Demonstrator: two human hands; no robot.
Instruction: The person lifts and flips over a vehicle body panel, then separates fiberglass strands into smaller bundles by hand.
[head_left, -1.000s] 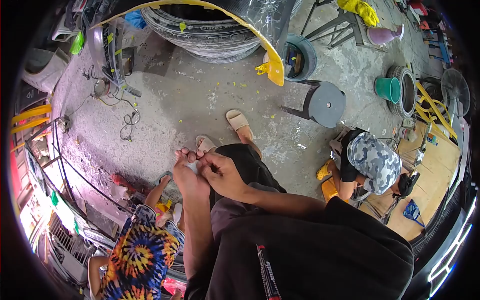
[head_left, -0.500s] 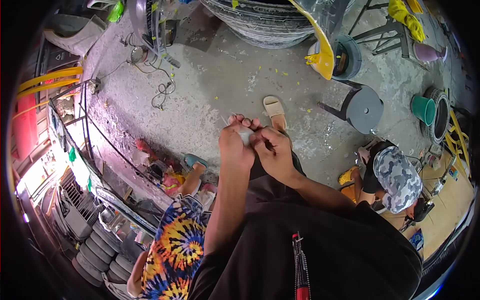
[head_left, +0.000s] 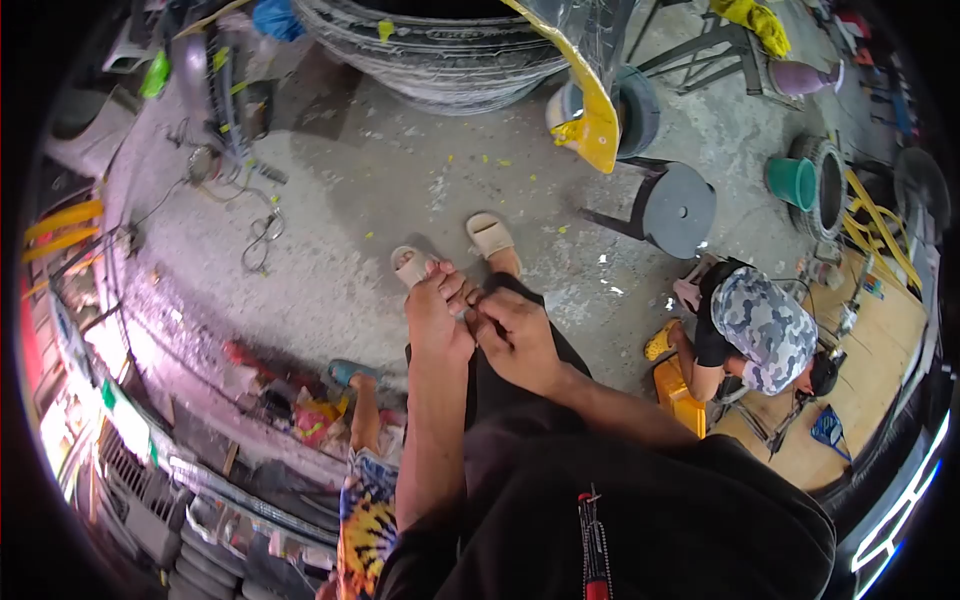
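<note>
My left hand (head_left: 437, 312) is closed, its fingers curled around a small whitish thing (head_left: 462, 313) that is mostly hidden. Close against it, my right hand (head_left: 516, 336) has thumb and forefinger pinched together at the left fingers. What the right fingertips grip, if anything, is too small to make out. Both hands are held in front of my body, above my dark trousers (head_left: 485, 390) and beige sandals (head_left: 489, 234).
A grey stool (head_left: 680, 210) stands ahead right, near a yellow curved panel (head_left: 598, 140) and a bucket (head_left: 640, 110). Large tires (head_left: 450, 60) are ahead. A person in camouflage-patterned clothing (head_left: 765, 325) crouches at right; another in a tie-dye garment (head_left: 368, 520) is at left.
My view has shifted, and both my sandals now show. The whitish thing, plainer before in my left hand, is now mostly covered by fingers. My hands stay together.
</note>
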